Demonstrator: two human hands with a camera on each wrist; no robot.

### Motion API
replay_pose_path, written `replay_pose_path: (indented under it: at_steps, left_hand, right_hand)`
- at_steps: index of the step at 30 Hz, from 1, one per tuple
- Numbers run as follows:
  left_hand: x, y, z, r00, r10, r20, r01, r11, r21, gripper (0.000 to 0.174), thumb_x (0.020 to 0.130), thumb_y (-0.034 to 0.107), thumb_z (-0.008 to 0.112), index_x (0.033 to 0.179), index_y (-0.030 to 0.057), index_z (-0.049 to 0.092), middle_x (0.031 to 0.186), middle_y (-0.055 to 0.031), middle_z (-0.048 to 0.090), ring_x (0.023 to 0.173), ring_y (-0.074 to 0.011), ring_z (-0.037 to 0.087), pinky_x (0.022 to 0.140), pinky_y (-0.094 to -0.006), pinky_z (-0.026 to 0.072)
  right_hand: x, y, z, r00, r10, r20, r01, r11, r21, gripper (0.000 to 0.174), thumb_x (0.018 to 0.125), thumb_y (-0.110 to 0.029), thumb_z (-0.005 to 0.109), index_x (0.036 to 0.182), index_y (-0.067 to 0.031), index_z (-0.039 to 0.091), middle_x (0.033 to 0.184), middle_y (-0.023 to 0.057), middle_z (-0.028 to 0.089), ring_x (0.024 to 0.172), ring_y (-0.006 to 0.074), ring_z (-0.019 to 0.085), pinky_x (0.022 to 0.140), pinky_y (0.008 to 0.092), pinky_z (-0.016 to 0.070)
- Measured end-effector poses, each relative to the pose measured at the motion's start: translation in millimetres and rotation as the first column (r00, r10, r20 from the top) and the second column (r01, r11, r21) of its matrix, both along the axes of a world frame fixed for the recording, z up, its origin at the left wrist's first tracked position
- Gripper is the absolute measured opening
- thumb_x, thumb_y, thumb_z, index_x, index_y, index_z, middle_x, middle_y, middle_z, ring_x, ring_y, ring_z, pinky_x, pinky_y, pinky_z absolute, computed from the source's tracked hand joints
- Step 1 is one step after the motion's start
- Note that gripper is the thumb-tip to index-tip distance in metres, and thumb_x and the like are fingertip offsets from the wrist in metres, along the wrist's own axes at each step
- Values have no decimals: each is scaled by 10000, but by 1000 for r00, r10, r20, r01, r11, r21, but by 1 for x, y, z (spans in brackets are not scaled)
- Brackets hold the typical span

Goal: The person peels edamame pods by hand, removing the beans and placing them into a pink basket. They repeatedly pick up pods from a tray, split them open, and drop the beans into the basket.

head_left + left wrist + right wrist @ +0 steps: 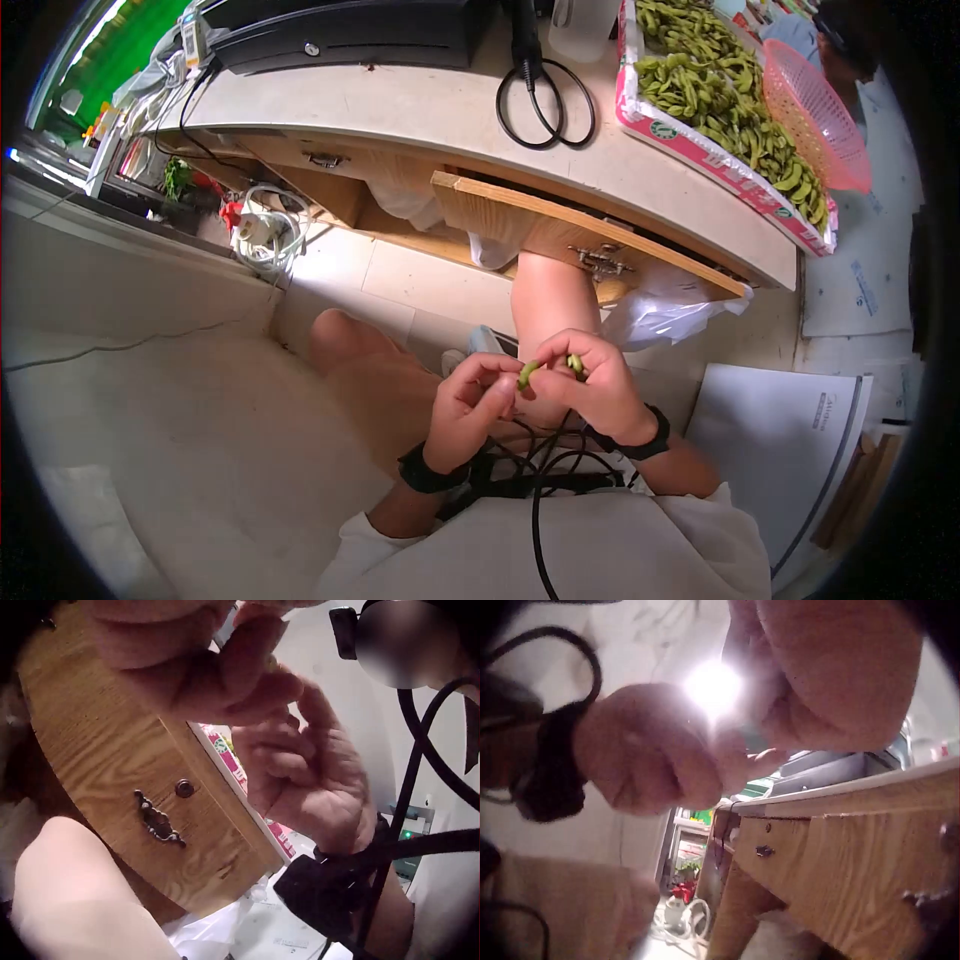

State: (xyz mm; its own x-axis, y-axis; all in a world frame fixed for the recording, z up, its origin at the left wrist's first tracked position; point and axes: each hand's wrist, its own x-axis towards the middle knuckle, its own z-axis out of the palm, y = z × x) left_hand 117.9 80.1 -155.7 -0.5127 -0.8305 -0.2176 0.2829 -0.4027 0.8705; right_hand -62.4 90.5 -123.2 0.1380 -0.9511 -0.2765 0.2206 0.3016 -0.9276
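In the head view, both hands meet in front of the person's lap. Between their fingertips is a green edamame pod (527, 374), pinched at one end by the left hand (468, 402) with thumb and forefinger. The right hand (598, 392) grips the pod's other side, and a second bit of green pod (575, 364) shows among its curled fingers. In the left wrist view, the fingers of the left hand (187, 667) hide most of the pod. Glare covers the fingertips of the right hand (660, 754) in the right wrist view.
A pink-and-white box (725, 180) heaped with edamame pods (700, 95) stands on the counter (400, 110), a pink basket (815, 120) at its side. Below, a wooden drawer (560, 232) juts out above the knee. Black cables (545, 480) cross the lap.
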Motion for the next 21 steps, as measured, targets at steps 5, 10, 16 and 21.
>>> replay_pose_path:
  at_steps: [5, 10, 16, 21]
  left_hand:
    - [-9, 2, 4, 990, 112, 81, -99, 985, -141, 194, 877, 19, 570, 1061, -22, 526, 896, -62, 608, 851, -94, 576, 749, -219, 460]
    - [-8, 3, 0, 891, 165, 422, -27, 949, -313, 155, 840, 16, 622, 970, -23, 547, 846, -51, 616, 779, -94, 579, 726, -215, 457]
    - [-10, -1, 1, 944, 157, 291, -103, 976, -192, 147, 833, 5, 628, 958, -32, 560, 884, -59, 614, 814, -91, 574, 733, -209, 459]
    - [-7, -3, 0, 942, 157, 295, -97, 973, -207, 148, 844, 10, 619, 967, -37, 553, 906, -76, 617, 844, -107, 585, 748, -218, 468]
  right_hand:
    - [3, 2, -13, 998, -10, -55, 9, 1000, -19, 146, 832, -95, 642, 947, -13, 603, 726, -81, 489, 635, -7, 397, 551, 145, 322]
    - [-2, 2, -17, 995, -14, -95, 8, 998, -67, 158, 849, -110, 627, 971, -11, 607, 803, -49, 558, 684, 5, 447, 611, 157, 379]
    - [1, 0, -19, 989, -26, -144, 8, 993, -122, 158, 882, -107, 576, 992, 1, 611, 888, -2, 620, 769, 26, 524, 674, 170, 426]
    - [0, 0, -17, 985, -23, -168, -1, 990, -139, 157, 883, -83, 563, 1000, 5, 618, 867, 1, 622, 757, 26, 526, 673, 173, 429]
